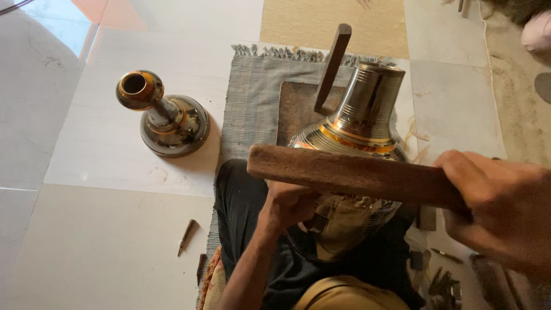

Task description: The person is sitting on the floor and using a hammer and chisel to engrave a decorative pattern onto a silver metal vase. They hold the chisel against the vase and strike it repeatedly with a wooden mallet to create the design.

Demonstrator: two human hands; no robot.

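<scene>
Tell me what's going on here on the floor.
A person sits on the tiled floor with a large banded metal vessel lying across their lap. The right hand grips a flat wooden bat held across the vessel. The left hand is closed against the vessel's lower body; whether it holds a small tool cannot be told. A wooden stick stands on a board over a grey mat. A second, smaller metal vase stands upright to the left.

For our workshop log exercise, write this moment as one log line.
right hand: grips wooden bat | left hand: against brass pot on lap | second brass vase: on floor, untouched
</scene>
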